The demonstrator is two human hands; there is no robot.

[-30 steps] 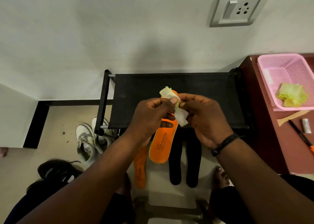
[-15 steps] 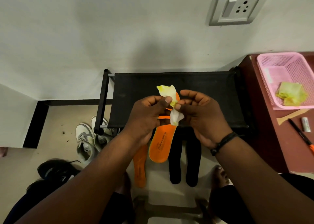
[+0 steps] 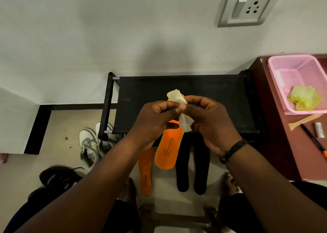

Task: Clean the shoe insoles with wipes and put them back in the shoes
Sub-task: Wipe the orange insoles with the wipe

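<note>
Both hands, left hand point(image 3: 155, 119) and right hand point(image 3: 210, 119), pinch the wipe point(image 3: 184, 122) above the orange insole point(image 3: 169, 149), held over the shoe rack point(image 3: 212, 95). Since a second ago wipe re-gathered, barely shifted; wiping likely resumes.

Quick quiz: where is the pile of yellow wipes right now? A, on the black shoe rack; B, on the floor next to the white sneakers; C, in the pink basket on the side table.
C: the yellow wipes lie inside the pink basket on the reddish table.
</note>
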